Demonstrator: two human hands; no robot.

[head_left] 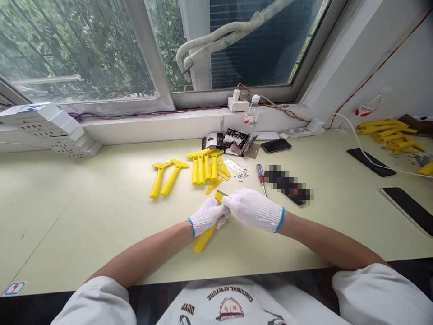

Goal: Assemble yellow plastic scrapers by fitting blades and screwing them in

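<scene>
We've got both hands in white knit gloves: the left hand [207, 216] and right hand [253, 210] have fingers together, clamped on a yellow plastic scraper handle [204, 239], which sits over the pale green desk [84, 216] close to the body. Ahead of them lie more yellow scraper handles [201, 167], a screwdriver [261, 178] and small screws [242, 174].

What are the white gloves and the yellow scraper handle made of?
The white gloves look like knitted cotton or a cotton mix: they have a matte, fuzzy surface with tiny rows of stitches, and blue edging at the cuffs. The yellow scraper handle looks like hard plastic, with a smooth, slightly shiny finish and the same bright colour all over, though I can't be completely sure from a picture.
</scene>
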